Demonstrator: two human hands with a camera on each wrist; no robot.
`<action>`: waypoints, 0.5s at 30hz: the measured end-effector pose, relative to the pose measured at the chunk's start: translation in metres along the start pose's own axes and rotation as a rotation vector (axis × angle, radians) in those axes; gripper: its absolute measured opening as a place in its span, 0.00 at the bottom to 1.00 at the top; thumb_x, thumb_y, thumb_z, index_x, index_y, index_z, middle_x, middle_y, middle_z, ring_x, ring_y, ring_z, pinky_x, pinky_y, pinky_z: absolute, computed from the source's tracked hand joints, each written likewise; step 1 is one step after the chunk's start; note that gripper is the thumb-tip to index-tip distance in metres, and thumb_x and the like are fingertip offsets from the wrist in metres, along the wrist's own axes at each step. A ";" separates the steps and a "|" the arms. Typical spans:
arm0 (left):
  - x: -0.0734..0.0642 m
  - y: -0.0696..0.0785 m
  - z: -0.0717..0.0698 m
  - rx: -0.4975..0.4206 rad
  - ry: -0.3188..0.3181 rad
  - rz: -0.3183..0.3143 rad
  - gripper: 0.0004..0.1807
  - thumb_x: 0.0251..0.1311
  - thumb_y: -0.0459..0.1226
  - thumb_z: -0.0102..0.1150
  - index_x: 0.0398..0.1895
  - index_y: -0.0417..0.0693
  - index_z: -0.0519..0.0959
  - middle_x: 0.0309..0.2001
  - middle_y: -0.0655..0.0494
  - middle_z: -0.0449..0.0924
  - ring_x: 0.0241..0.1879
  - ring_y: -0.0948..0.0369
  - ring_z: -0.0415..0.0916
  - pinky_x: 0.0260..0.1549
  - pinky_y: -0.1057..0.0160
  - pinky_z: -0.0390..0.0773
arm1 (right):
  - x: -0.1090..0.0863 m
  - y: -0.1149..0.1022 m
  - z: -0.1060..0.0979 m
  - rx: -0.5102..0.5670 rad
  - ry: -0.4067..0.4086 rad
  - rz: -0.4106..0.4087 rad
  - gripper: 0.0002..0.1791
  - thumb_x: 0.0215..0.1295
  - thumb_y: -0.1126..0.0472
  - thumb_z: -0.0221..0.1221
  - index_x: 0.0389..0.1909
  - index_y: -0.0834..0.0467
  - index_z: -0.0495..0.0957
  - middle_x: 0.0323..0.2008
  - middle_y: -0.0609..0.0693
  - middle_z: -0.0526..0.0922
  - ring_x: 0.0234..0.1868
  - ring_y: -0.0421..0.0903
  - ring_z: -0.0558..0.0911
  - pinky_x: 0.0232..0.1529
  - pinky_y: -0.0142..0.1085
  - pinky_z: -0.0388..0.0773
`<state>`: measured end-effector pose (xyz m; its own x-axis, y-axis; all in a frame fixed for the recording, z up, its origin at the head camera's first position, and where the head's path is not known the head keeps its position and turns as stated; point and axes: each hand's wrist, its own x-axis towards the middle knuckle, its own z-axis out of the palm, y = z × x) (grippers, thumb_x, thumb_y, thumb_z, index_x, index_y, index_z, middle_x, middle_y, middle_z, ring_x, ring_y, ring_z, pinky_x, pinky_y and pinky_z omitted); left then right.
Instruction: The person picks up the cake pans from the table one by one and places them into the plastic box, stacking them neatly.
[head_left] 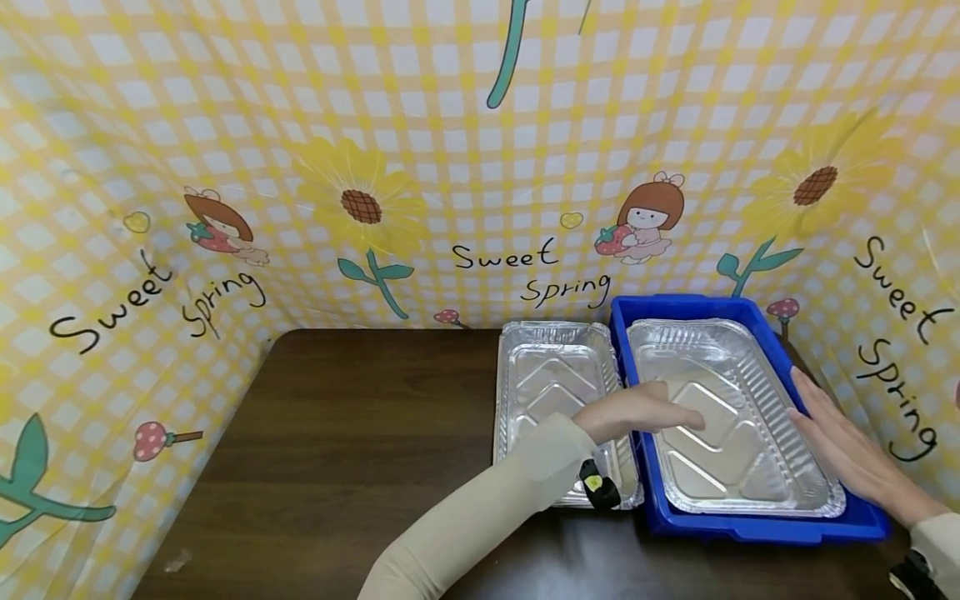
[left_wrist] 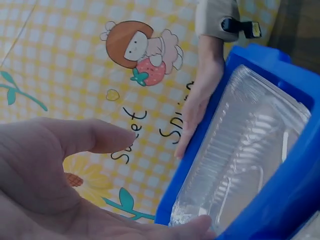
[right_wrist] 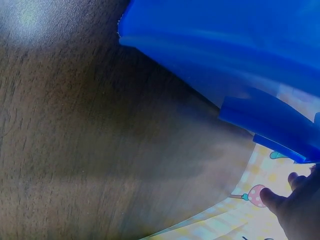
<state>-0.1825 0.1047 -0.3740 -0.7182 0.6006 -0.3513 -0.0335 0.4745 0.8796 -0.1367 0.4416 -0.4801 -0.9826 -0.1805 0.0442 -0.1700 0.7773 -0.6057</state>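
Note:
A blue plastic bin (head_left: 772,529) stands at the right of the table, with a rectangular foil tray (head_left: 738,467) sitting inside it. Over this tray's left part hovers my left hand (head_left: 637,410), seen from the head. In the left wrist view its thumb and fingers are spread apart with nothing between them. My right hand (head_left: 847,446) lies along the bin's right rim, fingers extended and right at the edge. In the right wrist view, part of that hand (right_wrist: 292,202) shows at the lower right, beside the blue bin's side (right_wrist: 225,45).
Left of the bin, close against it, another foil tray (head_left: 555,367) lies on the dark wooden table (head_left: 360,417); my left forearm crosses over it. A yellow checked cloth (head_left: 465,167) with printed figures hangs behind the table and along both sides.

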 end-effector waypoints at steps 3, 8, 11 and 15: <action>0.000 -0.004 -0.003 -0.045 -0.032 0.044 0.07 0.64 0.40 0.66 0.36 0.47 0.81 0.35 0.59 0.73 0.37 0.65 0.69 0.44 0.67 0.72 | 0.002 0.000 0.000 -0.018 0.009 -0.006 0.37 0.88 0.53 0.36 0.85 0.54 0.27 0.84 0.64 0.27 0.81 0.71 0.28 0.75 0.65 0.18; -0.002 -0.009 -0.003 -0.053 0.008 0.047 0.24 0.66 0.41 0.65 0.64 0.44 0.81 0.63 0.58 0.79 0.61 0.67 0.72 0.64 0.67 0.69 | 0.003 -0.001 0.000 -0.024 0.009 -0.005 0.37 0.89 0.54 0.36 0.85 0.55 0.27 0.84 0.65 0.27 0.81 0.72 0.29 0.75 0.64 0.18; -0.003 -0.011 -0.003 -0.035 0.060 -0.003 0.37 0.66 0.44 0.66 0.77 0.43 0.70 0.73 0.52 0.73 0.72 0.61 0.68 0.70 0.64 0.66 | 0.002 -0.002 0.001 -0.021 0.006 0.001 0.37 0.89 0.54 0.36 0.85 0.55 0.27 0.83 0.65 0.27 0.81 0.72 0.28 0.75 0.64 0.18; -0.003 -0.015 -0.006 -0.101 0.074 -0.009 0.39 0.67 0.41 0.64 0.80 0.43 0.66 0.71 0.46 0.76 0.66 0.55 0.76 0.66 0.61 0.73 | 0.002 -0.002 0.002 -0.023 0.001 0.007 0.37 0.89 0.53 0.35 0.85 0.55 0.27 0.83 0.65 0.27 0.81 0.71 0.28 0.75 0.67 0.19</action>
<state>-0.1844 0.0923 -0.3841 -0.7670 0.5457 -0.3375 -0.1067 0.4102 0.9057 -0.1377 0.4388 -0.4801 -0.9839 -0.1742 0.0402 -0.1643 0.7920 -0.5880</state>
